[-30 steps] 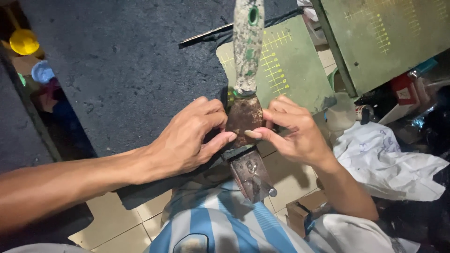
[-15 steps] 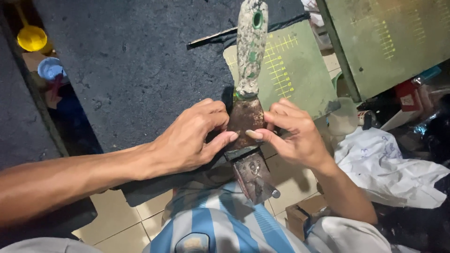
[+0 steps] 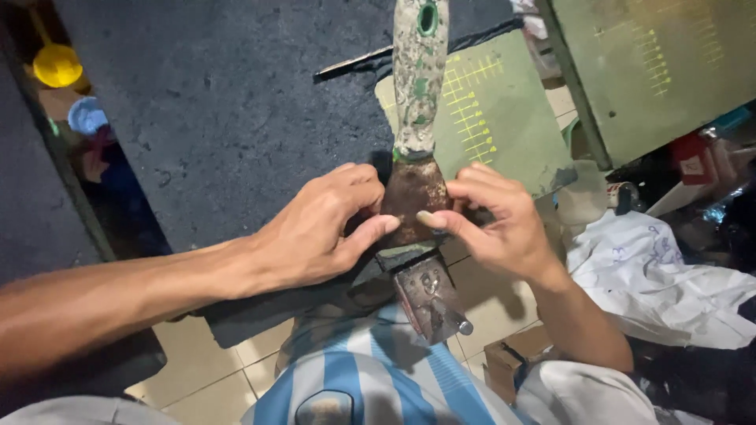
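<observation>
Little has changed since the earlier frames: both hands keep their places and only the view has drifted slightly. Left hand [image 3: 315, 236] and right hand [image 3: 496, 224] pinch the rusty blade [image 3: 413, 197] of a paint-spattered scraper [image 3: 417, 79] between thumbs and fingertips, pressing it onto the dark sheet [image 3: 220, 118] at the near edge. Judging by this, the blade is being set or held against the sheet; any next move would call for firm, even pressure. Its long axis runs away from the person, handle far, blade near, above a worn metal clamp [image 3: 429, 295].
</observation>
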